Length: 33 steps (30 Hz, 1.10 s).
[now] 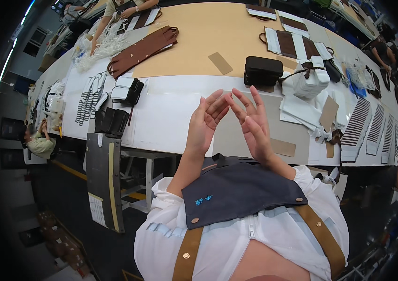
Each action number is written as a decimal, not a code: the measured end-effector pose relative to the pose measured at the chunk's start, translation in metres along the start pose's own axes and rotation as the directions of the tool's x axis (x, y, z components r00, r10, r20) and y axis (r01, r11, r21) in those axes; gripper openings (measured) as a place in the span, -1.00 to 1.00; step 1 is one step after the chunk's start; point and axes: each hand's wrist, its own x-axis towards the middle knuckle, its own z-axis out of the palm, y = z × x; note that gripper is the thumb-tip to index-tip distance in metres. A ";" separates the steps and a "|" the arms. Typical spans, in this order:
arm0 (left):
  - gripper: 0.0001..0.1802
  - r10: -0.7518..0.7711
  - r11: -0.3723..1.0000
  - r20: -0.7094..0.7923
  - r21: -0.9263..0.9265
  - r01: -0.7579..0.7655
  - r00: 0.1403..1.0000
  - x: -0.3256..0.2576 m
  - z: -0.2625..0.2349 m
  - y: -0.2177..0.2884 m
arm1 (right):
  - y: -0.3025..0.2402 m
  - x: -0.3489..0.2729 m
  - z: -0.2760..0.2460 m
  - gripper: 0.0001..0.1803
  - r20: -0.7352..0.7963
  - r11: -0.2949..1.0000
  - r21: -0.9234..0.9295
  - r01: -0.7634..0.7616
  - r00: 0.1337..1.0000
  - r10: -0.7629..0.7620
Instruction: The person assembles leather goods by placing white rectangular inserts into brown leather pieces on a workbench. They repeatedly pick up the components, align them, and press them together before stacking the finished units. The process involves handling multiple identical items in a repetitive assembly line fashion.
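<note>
My left hand (207,117) and my right hand (255,122) are raised over the near edge of the worktable (161,126). Their palms are turned partly toward each other, and the fingertips meet or nearly meet. Fingers on both hands are stretched out, and nothing shows in either one. Beneath my right hand lies a grey board (297,136) with a tan card piece (283,148) on it. Just beyond that hand sits a stack of dark brown flat pieces (263,70). Another tan card (220,63) rests on the beige surface farther back.
At left are dark folded pieces (111,122), striped strips (86,100) and long brown panels (145,49). At right stand a tied white bundle (310,82) and striped sheets (356,129). A co-worker's hand (94,46) touches clear plastic at the far left. A grey panel (101,182) stands below the table.
</note>
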 end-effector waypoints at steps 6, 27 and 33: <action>-0.40 0.069 0.989 0.010 0.127 -0.070 0.998 -0.007 0.009 0.002 | -0.006 -0.001 0.002 -0.09 -0.009 0.999 0.038 -0.001 1.000 0.001; 0.11 0.278 0.688 0.289 0.606 -0.400 0.916 -0.028 0.040 -0.016 | -0.013 0.002 -0.008 -0.80 -0.223 0.939 -0.343 -0.037 0.974 -0.043; 0.15 0.321 0.560 0.355 0.677 -0.478 0.878 -0.031 0.044 -0.020 | -0.013 -0.001 -0.008 -0.87 -0.228 0.912 -0.409 0.012 0.967 -0.115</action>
